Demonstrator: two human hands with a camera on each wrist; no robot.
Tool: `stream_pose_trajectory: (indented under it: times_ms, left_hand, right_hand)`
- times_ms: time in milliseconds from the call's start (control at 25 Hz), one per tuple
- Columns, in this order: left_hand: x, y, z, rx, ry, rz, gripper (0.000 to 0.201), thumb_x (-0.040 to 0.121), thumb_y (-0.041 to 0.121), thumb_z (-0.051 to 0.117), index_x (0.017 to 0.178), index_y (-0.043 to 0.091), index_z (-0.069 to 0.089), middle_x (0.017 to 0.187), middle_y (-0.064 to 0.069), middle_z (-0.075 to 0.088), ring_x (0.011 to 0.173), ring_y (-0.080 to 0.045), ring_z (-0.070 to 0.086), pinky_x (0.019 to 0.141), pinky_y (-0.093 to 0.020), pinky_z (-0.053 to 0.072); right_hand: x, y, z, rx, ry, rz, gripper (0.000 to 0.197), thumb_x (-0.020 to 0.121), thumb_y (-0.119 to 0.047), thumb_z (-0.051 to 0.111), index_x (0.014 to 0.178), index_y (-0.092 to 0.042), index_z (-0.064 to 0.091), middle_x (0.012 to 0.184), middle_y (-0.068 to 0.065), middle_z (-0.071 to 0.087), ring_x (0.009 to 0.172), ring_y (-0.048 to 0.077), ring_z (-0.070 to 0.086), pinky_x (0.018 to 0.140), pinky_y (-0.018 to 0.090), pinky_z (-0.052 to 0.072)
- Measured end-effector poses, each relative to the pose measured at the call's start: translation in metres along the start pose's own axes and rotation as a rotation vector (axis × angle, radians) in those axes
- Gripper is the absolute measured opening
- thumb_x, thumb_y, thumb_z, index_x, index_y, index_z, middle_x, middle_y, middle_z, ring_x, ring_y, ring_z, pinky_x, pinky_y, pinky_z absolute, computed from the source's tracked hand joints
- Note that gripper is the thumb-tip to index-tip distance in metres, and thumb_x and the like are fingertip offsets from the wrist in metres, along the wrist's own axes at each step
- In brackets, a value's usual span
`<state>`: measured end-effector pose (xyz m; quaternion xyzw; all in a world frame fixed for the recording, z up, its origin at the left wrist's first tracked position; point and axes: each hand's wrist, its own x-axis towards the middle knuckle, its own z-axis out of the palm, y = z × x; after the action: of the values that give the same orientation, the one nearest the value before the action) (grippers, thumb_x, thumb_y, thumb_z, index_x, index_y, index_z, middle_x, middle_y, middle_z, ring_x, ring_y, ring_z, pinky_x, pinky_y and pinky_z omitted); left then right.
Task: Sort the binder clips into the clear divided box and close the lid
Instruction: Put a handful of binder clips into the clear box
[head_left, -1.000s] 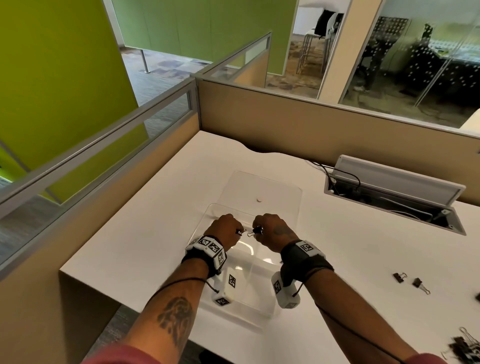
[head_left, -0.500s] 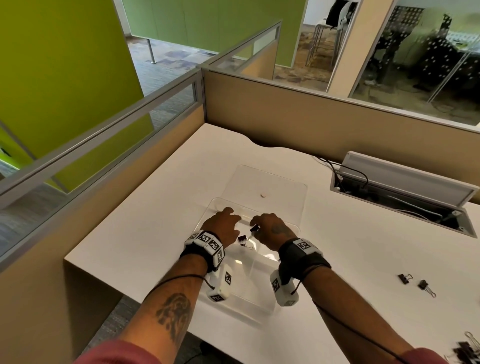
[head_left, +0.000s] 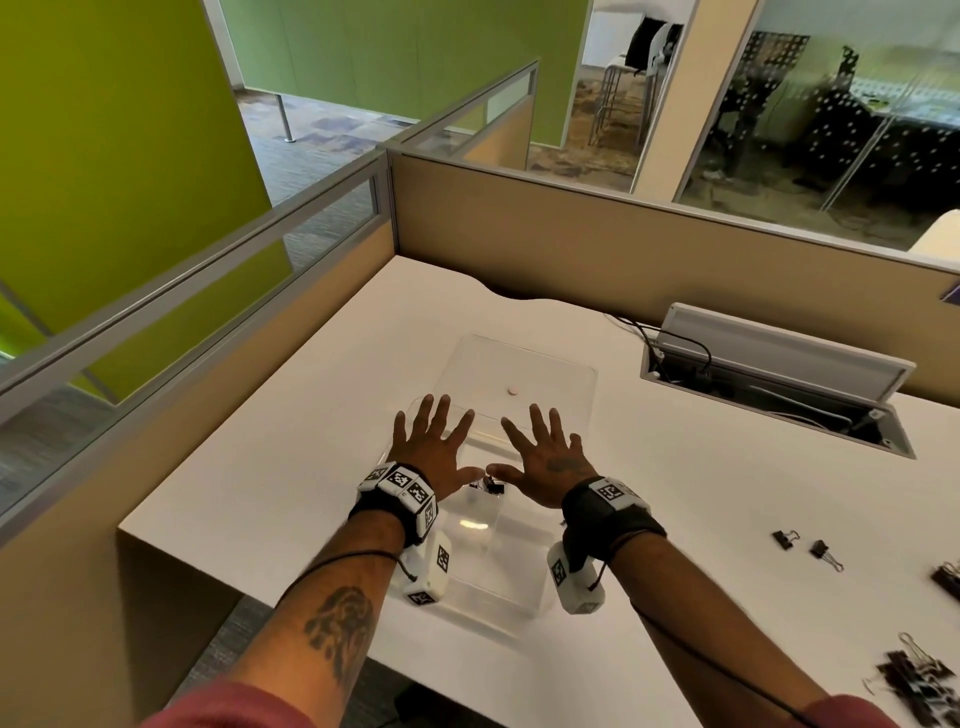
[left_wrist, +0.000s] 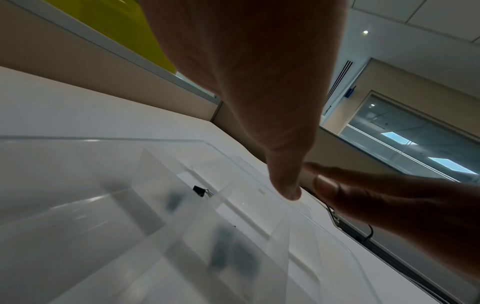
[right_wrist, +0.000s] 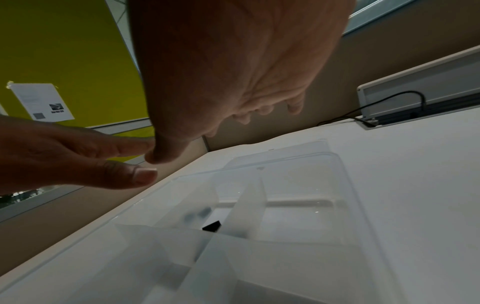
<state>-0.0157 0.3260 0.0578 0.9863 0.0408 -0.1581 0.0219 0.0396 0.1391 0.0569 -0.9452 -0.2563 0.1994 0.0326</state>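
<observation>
both hands hover flat over the clear divided box (head_left: 470, 566) on the white tabletop (head_left: 260, 493). the left hand (head_left: 430, 453) and the right hand (head_left: 545, 460) hold nothing, and their fingers are spread wide apart, with the thumbs pointing at each other.

one small black binder clip (head_left: 492, 486) lies inside the box, in a part near the middle, right under the gap between the two thumbs. it does not touch any finger. the left wrist view shows the clip (left_wrist: 201, 190) on the box floor next to a thin wall, below the thumb tip. some dark blurry shapes sit in the parts closer to the person; they may be more clips, but it is too blurry to tell.

the lid (head_left: 524, 382) lies open and flat behind the box. many clips are well away from the box, to its right: two small clips (head_left: 805, 545) and a pile of clips (head_left: 922, 675) near the tabletop's edge.

the step now looks like going back for more clips. to do it well, the person should lift the hands straight up so they do not bump the box, reach right to the loose clips, pinch one by its black body, and drop it in the part for its size. the lid should wait until all clips are in
</observation>
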Motion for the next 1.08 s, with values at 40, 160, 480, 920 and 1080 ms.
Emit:
stream_pose_trajectory:
  times_ms: [40, 160, 480, 920, 1080]
  left_hand:
    - [-0.001, 0.002, 0.001, -0.004, -0.007, 0.004, 0.086, 0.086, 0.075, 0.028, 0.149, 0.036, -0.015, 0.158, -0.002, -0.026, 0.145, -0.026, -0.025, 0.115, -0.056, -0.012]
    - [-0.003, 0.011, 0.004, -0.019, -0.014, 0.020, 0.084, 0.086, 0.075, 0.025, 0.149, 0.038, -0.016, 0.158, -0.001, -0.026, 0.145, -0.024, -0.026, 0.115, -0.055, -0.013]
    - [0.003, 0.078, 0.000, 0.013, -0.038, 0.137, 0.081, 0.087, 0.076, 0.022, 0.147, 0.040, -0.019, 0.157, 0.000, -0.028, 0.144, -0.023, -0.028, 0.116, -0.056, -0.013]
    - [0.030, 0.258, 0.010, 0.030, -0.039, 0.296, 0.080, 0.088, 0.074, 0.024, 0.147, 0.040, -0.018, 0.158, -0.001, -0.024, 0.145, -0.023, -0.025, 0.115, -0.055, -0.011]
    - [0.038, 0.313, 0.017, 0.036, -0.059, 0.297, 0.080, 0.088, 0.073, 0.025, 0.148, 0.039, -0.017, 0.159, -0.002, -0.022, 0.146, -0.024, -0.023, 0.116, -0.054, -0.010]
  right_hand:
    - [-0.005, 0.003, 0.001, -0.001, 0.013, 0.011, 0.081, 0.084, -0.077, 0.022, 0.149, -0.038, -0.009, 0.157, 0.006, -0.024, 0.144, 0.032, -0.024, 0.115, 0.059, 0.000]
    - [-0.019, 0.012, 0.006, 0.020, 0.046, 0.041, 0.081, 0.081, -0.081, 0.016, 0.147, -0.042, -0.011, 0.157, 0.005, -0.025, 0.143, 0.032, -0.024, 0.114, 0.060, -0.001]
    - [-0.076, 0.078, 0.017, 0.087, 0.077, 0.190, 0.080, 0.080, -0.081, 0.012, 0.147, -0.043, -0.013, 0.157, 0.004, -0.024, 0.143, 0.031, -0.024, 0.114, 0.061, -0.003]
    - [-0.150, 0.235, 0.032, 0.112, 0.082, 0.330, 0.078, 0.082, -0.079, 0.011, 0.147, -0.042, -0.012, 0.158, 0.006, -0.021, 0.145, 0.032, -0.021, 0.114, 0.060, -0.001]
    - [-0.168, 0.290, 0.038, 0.105, 0.069, 0.351, 0.077, 0.083, -0.079, 0.011, 0.147, -0.042, -0.010, 0.159, 0.006, -0.018, 0.146, 0.032, -0.018, 0.114, 0.059, 0.000]
